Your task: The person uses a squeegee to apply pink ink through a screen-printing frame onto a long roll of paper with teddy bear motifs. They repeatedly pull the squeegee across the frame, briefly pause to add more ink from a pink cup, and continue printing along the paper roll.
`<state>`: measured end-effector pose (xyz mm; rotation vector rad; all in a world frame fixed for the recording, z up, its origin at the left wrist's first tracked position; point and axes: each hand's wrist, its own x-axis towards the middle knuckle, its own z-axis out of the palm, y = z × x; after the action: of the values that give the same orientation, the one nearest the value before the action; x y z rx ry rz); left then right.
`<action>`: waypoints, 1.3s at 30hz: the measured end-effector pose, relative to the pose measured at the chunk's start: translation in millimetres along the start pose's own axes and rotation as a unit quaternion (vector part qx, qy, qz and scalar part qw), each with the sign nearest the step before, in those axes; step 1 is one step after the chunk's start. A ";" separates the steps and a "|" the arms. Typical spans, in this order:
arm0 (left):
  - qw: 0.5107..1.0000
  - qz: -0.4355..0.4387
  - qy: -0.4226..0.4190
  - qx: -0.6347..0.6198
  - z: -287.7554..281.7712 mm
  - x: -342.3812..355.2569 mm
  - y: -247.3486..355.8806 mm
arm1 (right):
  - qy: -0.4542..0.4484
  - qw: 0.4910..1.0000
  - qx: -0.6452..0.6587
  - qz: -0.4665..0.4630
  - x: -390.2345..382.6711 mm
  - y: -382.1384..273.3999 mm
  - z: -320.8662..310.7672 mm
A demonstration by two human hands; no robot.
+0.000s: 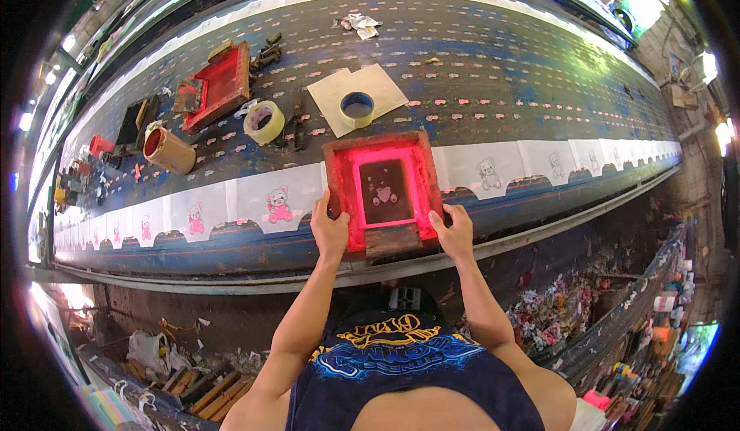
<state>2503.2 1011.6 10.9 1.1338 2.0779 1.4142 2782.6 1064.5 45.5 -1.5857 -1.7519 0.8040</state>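
Note:
A screen-printing frame [426,170] lies on the near edge of a long dark table, its wooden sides stained red. Bright pink ink rings its dark mesh window, where a pale bear pattern shows. My left hand [330,230] grips its left side near the front corner, and my right hand [454,234] grips the right side. A worn wooden block [391,242] sits inside the frame's near end. Beneath and beside it runs a row of white paper or cloth pieces; a bear on the left piece [278,204] has pink fill, while one on the right [489,173] shows only outlines.
Two tape rolls [264,122] stand left of the frame, one on a cream card [389,84]. Farther left are an ink-stained can [169,152] and another red frame [245,84]. Crumpled paper [361,25] lies toward the back. Scraps [555,308] litter the area below the table.

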 end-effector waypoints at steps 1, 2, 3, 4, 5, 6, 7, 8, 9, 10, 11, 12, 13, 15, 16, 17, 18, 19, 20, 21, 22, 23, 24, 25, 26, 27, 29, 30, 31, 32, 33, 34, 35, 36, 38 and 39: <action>1.000 0.005 0.000 0.007 4.6 -2.0 0.8 | -0.011 1.000 0.007 0.003 1.8 3.1 -5.5; 1.000 0.011 0.002 0.015 6.0 -2.9 1.5 | -0.024 1.000 0.008 0.006 3.7 5.1 -9.1; 1.000 0.011 0.000 0.019 7.6 -3.0 0.7 | -0.037 0.999 0.010 0.010 5.1 6.7 -12.3; 1.000 0.012 -0.003 0.023 9.3 -2.1 -0.6 | -0.049 0.999 0.012 0.014 6.1 9.4 -14.4; 1.000 0.013 -0.006 0.026 10.9 -1.3 1.6 | -0.052 0.998 0.016 0.013 6.9 14.3 -15.4; 1.000 0.003 -0.008 0.023 11.8 -1.7 3.5 | -0.054 0.998 0.021 0.012 7.4 19.7 -15.5; 1.000 -0.007 -0.010 0.020 11.6 -2.2 5.1 | -0.056 0.998 0.025 0.011 7.5 23.8 -15.3; 1.000 -0.018 -0.010 0.014 12.0 -2.7 6.7 | -0.060 0.998 0.027 0.007 8.6 23.8 -16.7; 1.000 -0.020 -0.008 0.017 12.9 -2.7 5.2 | -0.064 0.998 0.029 0.003 9.0 22.5 -17.9; 1.000 -0.022 -0.005 0.019 13.6 -2.3 2.5 | -0.068 0.997 0.031 -0.001 9.2 21.8 -18.2; 1.000 -0.024 -0.003 0.020 15.8 -2.2 1.7 | -0.069 0.997 0.032 0.001 10.0 26.2 -18.4; 1.000 -0.022 -0.006 0.021 17.6 -1.9 0.6 | -0.070 0.997 0.034 0.004 10.3 32.2 -17.4; 1.000 -0.019 -0.009 0.023 18.9 -1.1 -0.6 | -0.071 0.997 0.036 0.006 10.6 36.7 -16.5; 0.999 -0.023 -0.012 0.024 19.5 -0.7 3.3 | -0.077 0.997 0.021 0.001 10.8 31.6 -20.8; 0.999 -0.030 -0.013 0.023 19.4 -0.9 5.2 | -0.079 0.997 0.014 -0.002 11.3 29.4 -22.3; 0.999 -0.035 -0.014 0.023 18.3 -0.8 7.4 | -0.082 0.997 0.016 0.000 11.3 29.1 -22.6; 0.999 -0.035 -0.016 0.023 17.4 -1.2 7.2 | -0.085 0.996 0.019 0.002 11.5 29.1 -23.1; 0.999 -0.035 -0.018 0.024 16.3 -1.4 7.4 | -0.087 0.996 0.022 0.004 10.8 29.1 -23.2; 0.999 -0.034 -0.020 0.023 16.3 -0.9 6.4 | -0.059 0.998 0.007 -0.031 9.0 28.3 -22.1; 0.999 -0.040 -0.023 0.013 16.3 -0.2 4.8 | -0.030 0.997 -0.007 -0.065 5.1 26.6 -19.9; 0.999 -0.047 -0.025 0.004 16.2 0.6 3.3 | -0.001 0.995 -0.022 -0.099 2.0 24.6 -17.1; 0.998 -0.054 -0.028 -0.005 15.9 0.9 1.6 | -0.009 0.989 -0.024 -0.146 -0.5 18.4 -17.3; 0.998 -0.057 -0.030 0.003 15.1 0.7 1.2 | -0.018 0.981 -0.026 -0.193 -4.2 7.1 -21.0; 0.998 -0.061 -0.031 0.012 14.1 0.5 0.6 | -0.027 0.970 -0.028 -0.240 -7.6 -4.8 -24.6; 0.997 -0.064 -0.034 0.019 14.0 0.1 1.5 | -0.080 0.959 -0.031 -0.269 -11.3 -16.7 -29.2; 0.997 -0.063 -0.034 0.015 14.0 -0.1 1.6 | -0.134 0.945 -0.033 -0.298 -14.1 -28.9 -32.9; 0.998 -0.059 -0.034 0.008 14.3 -0.1 1.1 | -0.217 0.915 -0.064 -0.334 -19.4 -46.8 -33.4; 0.998 -0.052 -0.033 0.007 15.0 0.0 -1.0 | -0.218 0.910 -0.081 -0.344 -19.4 -43.1 -26.3; 0.998 -0.044 -0.032 0.006 16.0 0.1 -3.7 | -0.219 0.904 -0.098 -0.354 -18.0 -33.9 -15.5; 0.999 -0.036 -0.030 0.005 16.3 0.6 -4.3 | -0.220 0.898 -0.115 -0.364 -15.2 -35.6 -10.3; 0.999 -0.029 -0.031 0.008 16.0 0.8 -4.8 | -0.207 0.903 -0.108 -0.360 -13.0 -37.1 -6.8; 0.999 -0.022 -0.031 0.011 15.6 1.0 -5.3 | -0.194 0.908 -0.101 -0.356 -9.1 -39.0 -3.0; 0.999 -0.016 -0.033 0.013 15.5 0.6 -4.5 | -0.182 0.914 -0.095 -0.351 -5.6 -42.5 -1.5; 0.999 -0.014 -0.034 0.017 15.6 0.6 -3.6 | -0.182 0.914 -0.097 -0.349 -2.1 -40.5 2.6; 0.999 -0.010 -0.034 0.023 15.3 1.2 -2.2 | -0.182 0.915 -0.101 -0.346 4.3 -35.7 11.4; 0.999 -0.009 -0.035 0.025 15.1 1.2 -1.8 | -0.181 0.919 -0.088 -0.340 4.6 -35.7 10.1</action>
<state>2512.2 1021.1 3.1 1.1647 2.0812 1.3020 2752.5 1065.8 67.7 -0.8275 -2.4887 0.6165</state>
